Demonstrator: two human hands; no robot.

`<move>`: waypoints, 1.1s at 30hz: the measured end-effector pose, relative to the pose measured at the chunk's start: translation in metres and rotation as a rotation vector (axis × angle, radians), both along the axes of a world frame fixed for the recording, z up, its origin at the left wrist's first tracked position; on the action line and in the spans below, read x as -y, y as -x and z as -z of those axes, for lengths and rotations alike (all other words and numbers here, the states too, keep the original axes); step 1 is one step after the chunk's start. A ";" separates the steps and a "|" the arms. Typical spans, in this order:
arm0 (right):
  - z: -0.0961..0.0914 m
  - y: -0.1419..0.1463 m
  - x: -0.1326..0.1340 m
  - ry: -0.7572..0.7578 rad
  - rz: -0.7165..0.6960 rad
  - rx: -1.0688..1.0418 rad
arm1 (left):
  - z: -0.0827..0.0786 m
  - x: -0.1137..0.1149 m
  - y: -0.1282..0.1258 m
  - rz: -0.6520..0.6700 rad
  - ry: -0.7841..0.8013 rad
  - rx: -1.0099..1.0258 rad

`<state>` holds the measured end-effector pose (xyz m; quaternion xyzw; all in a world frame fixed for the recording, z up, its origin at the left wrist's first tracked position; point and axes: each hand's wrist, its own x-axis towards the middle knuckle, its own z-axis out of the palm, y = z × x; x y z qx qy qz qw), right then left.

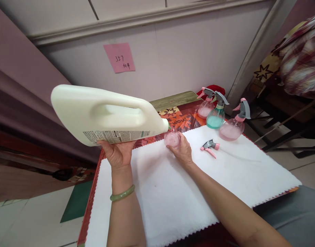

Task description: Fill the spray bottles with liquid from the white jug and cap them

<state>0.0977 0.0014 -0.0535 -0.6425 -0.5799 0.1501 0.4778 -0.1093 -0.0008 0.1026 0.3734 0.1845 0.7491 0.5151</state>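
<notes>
White cloth (172,195) had open room from centre to its zigzag 6 o'clock edge. Left hand (118,154), palm up, gripped the tilted jug (106,115) from below. Spout met the pink bottle (172,138) at 12 o'clock, right hand (182,151) wrapped round it. Spray bottles (219,115) crowded 2 o'clock.

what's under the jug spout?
A small pink bottle, mouth at the jug spout, above the white cloth. The right hand covers its near side, so its base and fill level are hidden.

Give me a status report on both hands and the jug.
Left hand under tipped white jug, spout at pink bottle. Right hand steadies bottle on white cloth. Loose spray head lies apart, nothing in the way.
</notes>
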 end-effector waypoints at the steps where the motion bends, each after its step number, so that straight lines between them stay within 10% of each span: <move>1: 0.000 0.000 0.000 0.001 0.000 0.001 | 0.000 0.000 0.000 -0.001 0.001 0.002; 33: 0.000 0.000 0.000 0.007 -0.002 -0.003 | -0.001 0.000 -0.001 -0.009 0.011 -0.004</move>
